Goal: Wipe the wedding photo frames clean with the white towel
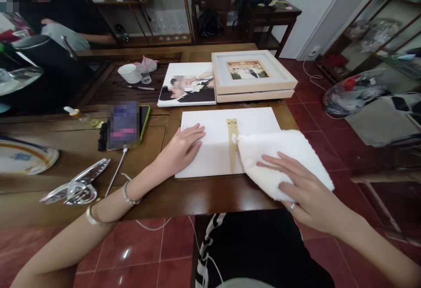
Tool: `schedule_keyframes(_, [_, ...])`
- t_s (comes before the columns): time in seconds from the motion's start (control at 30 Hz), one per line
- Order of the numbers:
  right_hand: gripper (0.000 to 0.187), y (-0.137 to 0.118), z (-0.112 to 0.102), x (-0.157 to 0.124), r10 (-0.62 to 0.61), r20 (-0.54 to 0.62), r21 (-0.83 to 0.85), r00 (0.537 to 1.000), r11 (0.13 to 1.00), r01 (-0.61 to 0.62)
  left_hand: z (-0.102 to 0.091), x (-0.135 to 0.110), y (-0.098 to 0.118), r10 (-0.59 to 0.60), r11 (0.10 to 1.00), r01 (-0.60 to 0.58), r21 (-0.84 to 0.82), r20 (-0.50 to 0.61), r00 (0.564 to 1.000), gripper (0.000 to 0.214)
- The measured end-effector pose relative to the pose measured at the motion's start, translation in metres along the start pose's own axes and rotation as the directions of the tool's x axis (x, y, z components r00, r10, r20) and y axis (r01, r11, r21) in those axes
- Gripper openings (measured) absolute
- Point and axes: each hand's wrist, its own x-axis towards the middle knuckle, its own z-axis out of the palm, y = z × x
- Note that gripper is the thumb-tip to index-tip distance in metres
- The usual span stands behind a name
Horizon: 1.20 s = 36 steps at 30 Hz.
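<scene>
I'm seeing white cloth [301, 149] lying under right hand [301, 187], can't tell if gripping; long axis slanting down-right off white panel [210, 163]; left hand [184, 148] resting open, farther.

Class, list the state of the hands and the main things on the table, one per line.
Left hand: palm down on the white panel.
Right hand: on the white cloth, grip unclear.
White cloth: partly covering the white panel.
White panel: lying flat.
Phone: plugged into a white cable.
Upper frame: stacked on the lower frame.
</scene>
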Motion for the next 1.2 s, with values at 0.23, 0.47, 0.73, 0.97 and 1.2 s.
schedule_keyframes(0.23, [0.022,0.003,-0.005,0.004,0.002,-0.030,0.029,1.000,1.000,-0.001,0.001,0.001,0.000,0.003,1.000,-0.003,-0.002,-0.001,1.000,0.035])
schedule_keyframes(0.47, [0.011,0.046,0.002,0.051,0.080,-0.050,-0.060,0.995,0.995,-0.083,0.000,0.001,0.001,0.002,1.000,-0.002,-0.003,-0.003,1.000,0.034])
schedule_keyframes(0.73, [0.015,0.087,0.009,0.093,0.230,-0.068,-0.087,0.971,0.968,-0.236,-0.001,0.002,0.001,-0.006,1.000,0.006,-0.008,0.004,1.000,0.034])
schedule_keyframes(0.97, [0.012,0.080,0.009,0.084,0.125,-0.095,-0.045,0.988,0.990,-0.130,-0.002,0.001,0.001,-0.009,1.000,0.009,0.003,0.015,1.000,0.035])
schedule_keyframes(1.2, [0.018,0.021,0.010,0.032,0.033,-0.095,0.046,0.995,0.999,-0.029,-0.001,0.001,0.000,0.005,1.000,-0.005,0.006,0.015,1.000,0.035])
